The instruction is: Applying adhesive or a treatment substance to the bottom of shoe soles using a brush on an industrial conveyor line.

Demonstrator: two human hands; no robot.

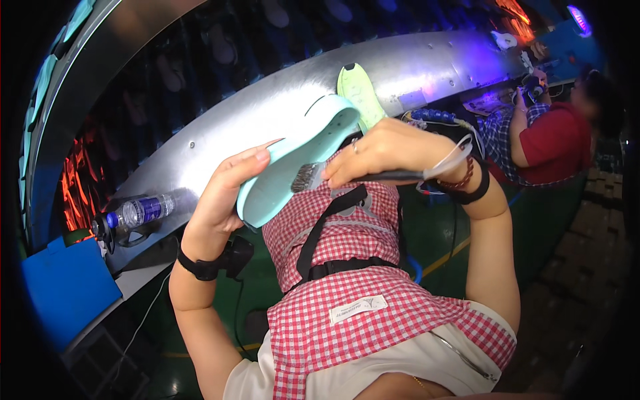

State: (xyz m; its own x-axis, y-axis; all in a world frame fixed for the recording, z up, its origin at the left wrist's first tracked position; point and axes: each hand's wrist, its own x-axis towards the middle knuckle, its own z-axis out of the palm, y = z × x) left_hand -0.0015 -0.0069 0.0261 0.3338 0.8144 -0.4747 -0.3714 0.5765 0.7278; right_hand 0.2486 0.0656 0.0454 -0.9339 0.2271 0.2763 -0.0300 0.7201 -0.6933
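Observation:
My left hand (230, 183) grips the heel-side edge of a pale blue shoe sole (268, 190), with the thumb over its rim. The sole is tilted, its hollow side turned toward me. In my right hand (393, 152) is a flat brush (307, 178), pinched near its bristles, its dark handle running back under the palm. The bristles are at the sole's near edge; whether they touch it I cannot tell. Just beyond my right hand, a lime-green sole (359, 92) lies on the curved metal ledge (207, 147).
A water bottle (143, 210) lies on the ledge at left, near a blue panel (70, 287). Soles pass behind the ledge in a dark machine with orange-glowing parts (81, 177). Far right, a co-worker in red (553, 143) handles something. Cables hang below the ledge.

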